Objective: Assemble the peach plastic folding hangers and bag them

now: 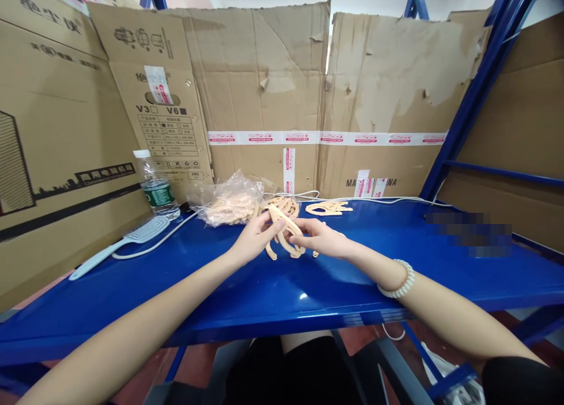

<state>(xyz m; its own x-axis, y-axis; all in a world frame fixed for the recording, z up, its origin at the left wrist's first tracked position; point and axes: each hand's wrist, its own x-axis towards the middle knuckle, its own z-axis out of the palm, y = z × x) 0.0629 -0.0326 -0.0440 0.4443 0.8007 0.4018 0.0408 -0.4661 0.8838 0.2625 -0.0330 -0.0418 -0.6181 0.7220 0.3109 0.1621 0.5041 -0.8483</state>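
A cream folding hanger (288, 228) is held up between both hands over the blue table. My left hand (252, 238) is closed on its upper end, with the thumb across the front. My right hand (325, 238) grips the curved side of it, and its fingers partly cover the piece. Other cream curved parts show beneath and beside the hands, but where they join is hidden. Just behind lies a pile of cream hangers (286, 206). To the left of that pile sits a clear plastic bag (233, 200) holding more cream pieces.
Another cream hanger (328, 207) lies flat at the back. A water bottle (157, 190) and a pale blue hairbrush (126, 244) are on the left. A white cable (392, 200) runs along the back of the blue table (247, 296), beneath cardboard walls (264, 99).
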